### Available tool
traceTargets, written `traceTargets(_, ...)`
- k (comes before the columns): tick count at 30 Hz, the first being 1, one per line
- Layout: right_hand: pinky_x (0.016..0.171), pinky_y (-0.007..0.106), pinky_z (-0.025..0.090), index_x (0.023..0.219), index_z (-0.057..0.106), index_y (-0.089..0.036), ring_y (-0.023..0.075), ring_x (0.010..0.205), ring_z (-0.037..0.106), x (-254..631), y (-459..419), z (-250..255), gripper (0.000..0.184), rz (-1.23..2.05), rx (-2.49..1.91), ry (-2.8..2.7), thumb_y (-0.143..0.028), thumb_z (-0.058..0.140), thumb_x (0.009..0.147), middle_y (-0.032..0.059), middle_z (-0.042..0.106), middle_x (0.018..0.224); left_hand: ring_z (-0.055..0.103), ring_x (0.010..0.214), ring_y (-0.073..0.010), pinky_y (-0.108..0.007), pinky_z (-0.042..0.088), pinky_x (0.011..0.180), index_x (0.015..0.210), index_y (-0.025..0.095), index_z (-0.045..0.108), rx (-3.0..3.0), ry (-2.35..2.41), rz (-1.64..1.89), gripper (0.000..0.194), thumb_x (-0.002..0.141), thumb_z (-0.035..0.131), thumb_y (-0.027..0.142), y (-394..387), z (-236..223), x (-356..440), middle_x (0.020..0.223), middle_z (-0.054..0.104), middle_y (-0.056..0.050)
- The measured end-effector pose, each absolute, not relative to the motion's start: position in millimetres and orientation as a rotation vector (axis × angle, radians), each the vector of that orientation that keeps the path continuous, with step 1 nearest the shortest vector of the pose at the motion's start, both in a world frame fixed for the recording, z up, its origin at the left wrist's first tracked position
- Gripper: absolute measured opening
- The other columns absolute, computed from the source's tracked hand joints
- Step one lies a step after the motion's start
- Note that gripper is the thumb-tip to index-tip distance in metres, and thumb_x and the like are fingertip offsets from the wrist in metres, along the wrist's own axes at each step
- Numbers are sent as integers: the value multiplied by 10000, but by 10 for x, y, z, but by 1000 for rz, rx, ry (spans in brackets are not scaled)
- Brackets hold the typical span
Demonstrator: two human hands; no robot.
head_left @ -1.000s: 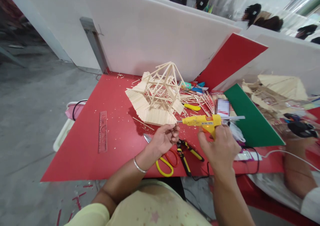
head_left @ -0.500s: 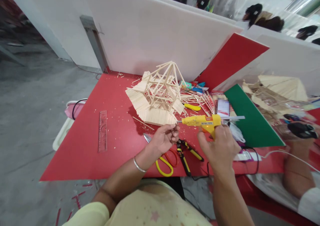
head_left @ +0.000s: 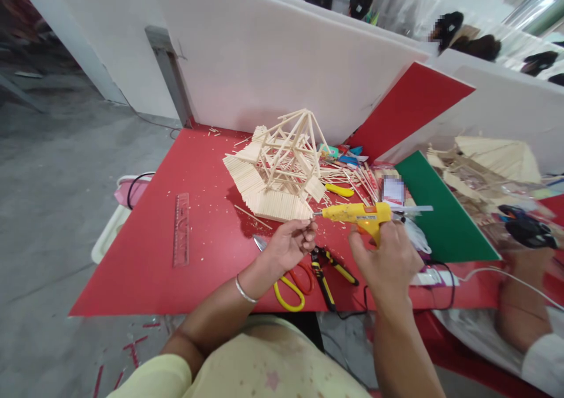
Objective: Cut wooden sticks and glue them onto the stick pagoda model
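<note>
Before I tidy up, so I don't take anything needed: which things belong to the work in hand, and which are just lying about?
Seems part of the work:
yellow glue gun, in the right hand
stick model, by the left hand

Seems just lying about, in neither hand:
clear ruler
scissors
black-and-yellow pliers
green board

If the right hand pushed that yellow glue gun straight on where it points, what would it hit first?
Probably the corner of the stick model just ahead of the nozzle; depth is unclear, so the left hand might come first.
</note>
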State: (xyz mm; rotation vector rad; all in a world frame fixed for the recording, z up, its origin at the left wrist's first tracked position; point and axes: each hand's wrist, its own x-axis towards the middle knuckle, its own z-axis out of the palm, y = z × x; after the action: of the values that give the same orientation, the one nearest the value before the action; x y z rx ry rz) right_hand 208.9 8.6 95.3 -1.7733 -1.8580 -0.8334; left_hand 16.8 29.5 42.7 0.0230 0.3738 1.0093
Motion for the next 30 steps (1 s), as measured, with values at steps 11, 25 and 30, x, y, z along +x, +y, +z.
traceTargets(11,572,269,303,730,426,-238,150,654,456,1959,39,1044,273,-850,-1735,-1816,-421,597,838,-6,494,710,457,570,-68,-191,345,478,793,62,725,77,384,1006,157,649,723,126,292,358,166,752,642,-74)
traceTargets(25,596,276,302,715,420,-246,140,667,465,1970,97,989,308,-845,-1730,-1806,-416,662,801,-24,487,732,476,572,-68,-178,368,481,799,54,719,20,282,992,130,688,710,123,301,192,166,732,620,-61)
traceTargets(30,586,277,312,715,402,-248,144,651,476,1959,82,994,326,-875,-1725,-1832,-412,666,814,-29,475,707,487,574,-69,-175,373,472,789,65,715,-20,290,995,121,673,705,99,296,229,145,795,654,-81)
